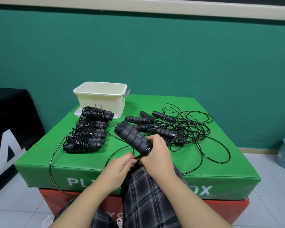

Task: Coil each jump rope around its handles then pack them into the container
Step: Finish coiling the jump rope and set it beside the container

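Right hand (156, 150) clamped round paired black foam-ribbed handles (132, 137); left hand (122, 163) pinching thin black cord (56, 153) at first wrap. Slack snagging on green padded surface (89, 158) edge, possibly loosening coils. Cream plastic container (102, 96) beyond, behind coiled black ropes (87, 132).

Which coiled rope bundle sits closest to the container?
The farthest coiled bundle in the left row, right against the cream container below its handwritten B; the other three lie nearer the camera.

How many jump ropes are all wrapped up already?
4, lying in a row on the green padded box before the cream plastic container: black coiled bundles. None visible inside the container; its floor is hidden.
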The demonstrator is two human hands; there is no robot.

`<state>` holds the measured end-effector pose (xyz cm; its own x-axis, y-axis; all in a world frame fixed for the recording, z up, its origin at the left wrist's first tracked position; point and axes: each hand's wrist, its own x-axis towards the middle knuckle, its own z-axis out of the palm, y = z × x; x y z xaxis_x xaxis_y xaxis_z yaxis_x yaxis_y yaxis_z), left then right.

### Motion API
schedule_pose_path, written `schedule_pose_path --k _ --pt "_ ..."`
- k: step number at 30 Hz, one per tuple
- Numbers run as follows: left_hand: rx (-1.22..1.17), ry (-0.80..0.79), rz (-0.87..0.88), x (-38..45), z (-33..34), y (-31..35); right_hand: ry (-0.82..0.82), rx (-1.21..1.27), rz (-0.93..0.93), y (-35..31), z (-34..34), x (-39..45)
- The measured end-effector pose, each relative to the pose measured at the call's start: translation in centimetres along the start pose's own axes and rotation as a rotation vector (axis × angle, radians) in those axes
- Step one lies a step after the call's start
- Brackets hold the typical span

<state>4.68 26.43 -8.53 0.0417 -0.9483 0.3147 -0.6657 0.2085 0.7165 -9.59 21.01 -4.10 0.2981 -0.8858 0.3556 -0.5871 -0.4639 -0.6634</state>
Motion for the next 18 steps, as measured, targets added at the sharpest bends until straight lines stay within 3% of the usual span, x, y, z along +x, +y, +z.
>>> schedule_pose_path --k 12,18 --pt "-0.541 0.095 -0.138 5.1 2.4 0.7 -0.108 0.365 0.204 0.6 -1.7 1.8" --pt "-0.515 0.177 -0.028 4.8 2.0 1.1 -0.154 0.562 0.251 1.1 -1.9 1.3"
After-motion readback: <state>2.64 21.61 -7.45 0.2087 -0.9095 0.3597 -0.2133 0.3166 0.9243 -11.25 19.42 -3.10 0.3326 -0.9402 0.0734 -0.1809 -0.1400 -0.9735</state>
